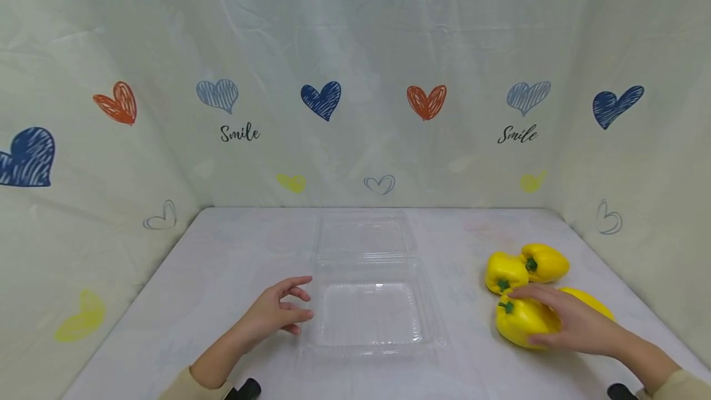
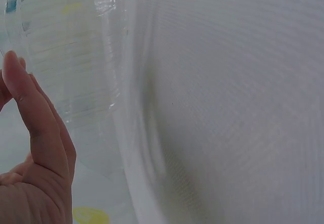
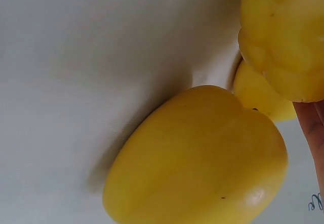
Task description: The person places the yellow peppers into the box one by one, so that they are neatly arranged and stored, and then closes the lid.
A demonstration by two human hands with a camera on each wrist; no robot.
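Observation:
On the right of the head view, my right hand (image 1: pixel 577 325) grips the nearest yellow bell pepper (image 1: pixel 522 325), fingers over its top and thumb on the near side. Its green stem faces left. Right beside that hand lies another yellow pepper (image 1: pixel 593 302), partly hidden by it and large in the right wrist view. Two more peppers, a blocky one (image 1: pixel 505 271) and a longer one (image 1: pixel 547 263), touch each other just behind. My left hand (image 1: pixel 274 308), fingers loosely bent and holding nothing, hovers by the left side of a clear plastic clamshell container (image 1: pixel 366 316).
The container's lid (image 1: pixel 363 236) is folded back flat behind its base. A white cloth covers the table (image 1: pixel 233 252). Curtains (image 1: pixel 378 48) printed with hearts and "Smile" rise at the back and both sides.

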